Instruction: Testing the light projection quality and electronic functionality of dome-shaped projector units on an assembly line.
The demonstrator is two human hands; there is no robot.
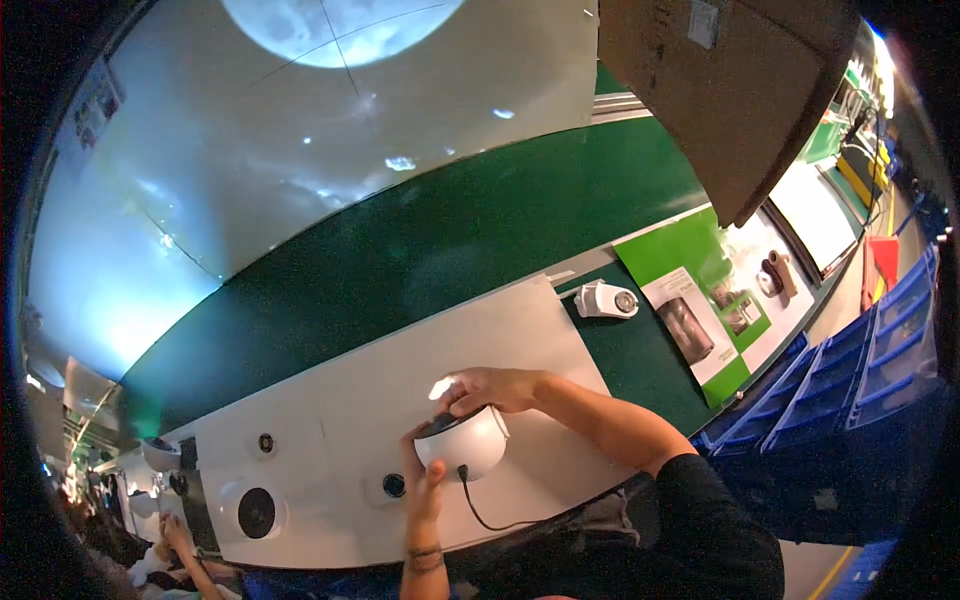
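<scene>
A white, rounded projector (pixel 470 447) with a dark top is held between my two hands, above the white work surface. My left hand (pixel 424 478) grips its left side, the thumb pressed on the shell. Over the dark top curl the fingers of my right hand (pixel 492 388), and bright light falls on the fingertips. What those fingertips touch is partly hidden. A black cable (pixel 488 522) is plugged into the projector's near side. Beside my left hand lies a small white part with a dark round lens (pixel 393 487).
Another white round unit (pixel 256 512) and a small round part (pixel 266 444) lie left on the white board (pixel 350 440). A white device (pixel 606 300) and printed sheets (pixel 690 320) are right. Cardboard (pixel 730 90) overhangs; blue bins (pixel 830 400) stand right. A co-worker's hand (pixel 178 535) is far left.
</scene>
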